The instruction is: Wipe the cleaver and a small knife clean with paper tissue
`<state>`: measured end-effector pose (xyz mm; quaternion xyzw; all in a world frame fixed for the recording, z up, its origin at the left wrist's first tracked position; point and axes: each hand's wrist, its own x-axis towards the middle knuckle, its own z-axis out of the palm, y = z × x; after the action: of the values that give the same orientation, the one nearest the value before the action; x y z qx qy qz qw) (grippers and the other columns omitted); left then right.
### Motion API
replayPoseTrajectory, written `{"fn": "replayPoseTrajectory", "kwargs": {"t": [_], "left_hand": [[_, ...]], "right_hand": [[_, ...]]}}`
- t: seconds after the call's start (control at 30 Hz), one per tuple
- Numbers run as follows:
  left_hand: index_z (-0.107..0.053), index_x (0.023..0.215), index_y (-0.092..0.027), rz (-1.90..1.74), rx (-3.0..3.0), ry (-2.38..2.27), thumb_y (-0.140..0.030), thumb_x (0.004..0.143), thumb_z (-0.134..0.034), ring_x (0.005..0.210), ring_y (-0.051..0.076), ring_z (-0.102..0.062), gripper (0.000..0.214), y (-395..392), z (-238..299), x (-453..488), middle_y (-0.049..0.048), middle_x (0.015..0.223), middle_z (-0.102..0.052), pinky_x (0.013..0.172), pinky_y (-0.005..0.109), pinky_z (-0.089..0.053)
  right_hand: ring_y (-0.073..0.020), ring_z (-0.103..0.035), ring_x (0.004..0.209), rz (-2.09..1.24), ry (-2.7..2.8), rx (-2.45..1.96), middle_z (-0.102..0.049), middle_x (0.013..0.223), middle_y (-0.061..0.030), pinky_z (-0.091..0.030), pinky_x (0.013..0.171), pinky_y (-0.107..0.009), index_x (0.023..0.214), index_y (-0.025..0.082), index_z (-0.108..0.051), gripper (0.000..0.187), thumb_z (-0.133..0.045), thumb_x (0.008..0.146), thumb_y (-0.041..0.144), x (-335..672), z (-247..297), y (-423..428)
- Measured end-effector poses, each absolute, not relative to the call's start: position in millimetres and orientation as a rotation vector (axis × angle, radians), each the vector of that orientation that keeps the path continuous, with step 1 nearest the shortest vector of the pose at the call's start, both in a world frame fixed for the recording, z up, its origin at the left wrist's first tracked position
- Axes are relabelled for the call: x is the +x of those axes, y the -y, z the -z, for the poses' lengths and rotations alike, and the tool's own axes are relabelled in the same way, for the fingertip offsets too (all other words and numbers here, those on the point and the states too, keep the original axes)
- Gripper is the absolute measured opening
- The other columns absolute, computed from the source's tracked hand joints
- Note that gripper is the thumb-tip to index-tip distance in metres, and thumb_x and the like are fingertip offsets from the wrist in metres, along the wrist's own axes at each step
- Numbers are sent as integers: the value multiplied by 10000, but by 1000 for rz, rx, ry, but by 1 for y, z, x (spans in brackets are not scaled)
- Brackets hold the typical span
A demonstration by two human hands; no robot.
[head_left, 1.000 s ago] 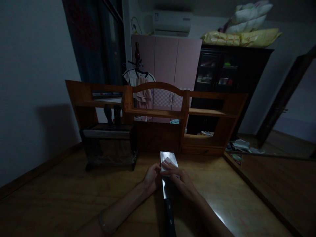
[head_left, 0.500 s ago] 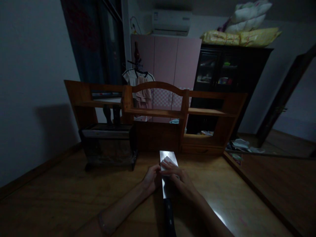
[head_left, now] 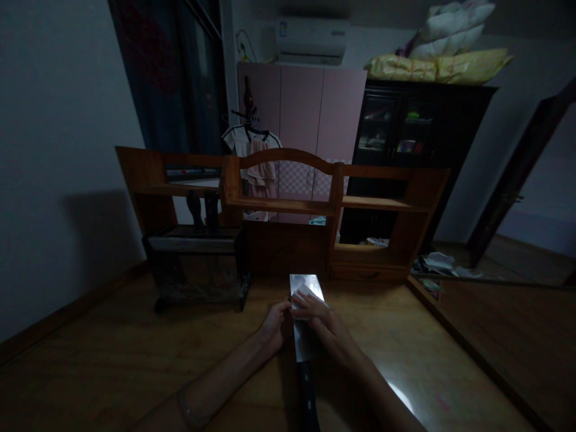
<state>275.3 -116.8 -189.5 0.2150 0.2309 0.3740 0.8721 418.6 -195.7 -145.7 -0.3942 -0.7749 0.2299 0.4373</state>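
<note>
A cleaver with a broad shiny blade and a black handle points away from me, its handle toward my body. My left hand is closed at the left edge of the blade, fingertips gripping it. Across the blade lies my right hand, its fingers together and pressing a white folded cloth or tissue onto the metal. Most of that white piece is hidden under the fingers. The blade's far end shows beyond it.
A knife block with black-handled knives stands at the left on the wooden table. Behind it runs a wooden shelf unit along the table's back. A raised wooden edge borders the right side.
The cleaver and both hands stay nearly in place. My right hand and the white piece have shifted only very slightly on the blade.
</note>
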Motion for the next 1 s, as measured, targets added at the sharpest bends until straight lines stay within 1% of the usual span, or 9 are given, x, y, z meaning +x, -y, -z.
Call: {"fn": "replayPoseTrajectory", "kwargs": {"t": [0.13, 0.27, 0.37, 0.47, 0.57, 0.7, 0.87, 1.0], "left_hand": [[-658, 898, -63, -770, 468, -498, -123, 791, -501, 636, 180, -663, 200, 117, 189, 276, 100, 758, -710, 669, 277, -498], [-653, 909, -82, -788, 474, -488, -99, 792, -497, 655, 188, -670, 197, 115, 191, 277, 90, 768, -710, 686, 294, -506], [-648, 907, -88, -809, 481, -481, -56, 774, -492, 623, 167, -659, 207, 113, 195, 279, 79, 743, -701, 670, 274, -501], [-644, 939, -95, -859, 485, -449, -36, 774, -496, 647, 155, -661, 229, 111, 198, 280, 77, 781, -703, 679, 259, -501], [-646, 912, -81, -844, 476, -468, -72, 812, -502, 654, 159, -661, 176, 112, 197, 281, 91, 793, -701, 679, 261, -507], [-643, 877, -85, -876, 447, -498, -92, 843, -502, 634, 145, -655, 145, 113, 195, 283, 83, 781, -696, 664, 246, -508], [-643, 905, -88, -889, 464, -489, -142, 846, -550, 640, 147, -655, 123, 109, 202, 286, 82, 789, -693, 667, 248, -515], [-636, 938, -96, -910, 462, -460, -154, 857, -546, 664, 141, -659, 133, 108, 204, 287, 79, 821, -695, 685, 244, -519]], "right_hand": [[-201, -356, 1341, -552, 1928, -973, -492, 1386, 15, -216, 1137, -498, 1165, 329, -631, 309, -401, 961, 304, 419, 146, 196], [-195, -346, 1347, -547, 1927, -968, -487, 1390, 19, -212, 1139, -497, 1163, 329, -630, 301, -413, 958, 293, 419, 147, 197], [-201, -343, 1348, -541, 1931, -975, -477, 1398, 16, -211, 1136, -509, 1186, 331, -615, 313, -395, 964, 311, 419, 146, 196], [-211, -346, 1346, -516, 1954, -968, -467, 1405, 5, -224, 1130, -514, 1229, 326, -584, 328, -392, 963, 314, 419, 145, 196], [-220, -352, 1343, -479, 1983, -963, -459, 1410, -1, -243, 1124, -519, 1274, 325, -544, 351, -402, 955, 287, 419, 144, 197], [-215, -336, 1352, -409, 2024, -996, -437, 1426, 4, -222, 1137, -508, 1333, 317, -477, 404, -394, 946, 236, 417, 142, 199], [-218, -329, 1355, -367, 2058, -1001, -430, 1431, 7, -219, 1139, -508, 1345, 308, -464, 428, -384, 937, 207, 416, 141, 199], [-216, -322, 1358, -352, 2064, -1000, -422, 1436, 7, -218, 1140, -503, 1347, 303, -463, 435, -383, 933, 198, 417, 142, 198]]}}
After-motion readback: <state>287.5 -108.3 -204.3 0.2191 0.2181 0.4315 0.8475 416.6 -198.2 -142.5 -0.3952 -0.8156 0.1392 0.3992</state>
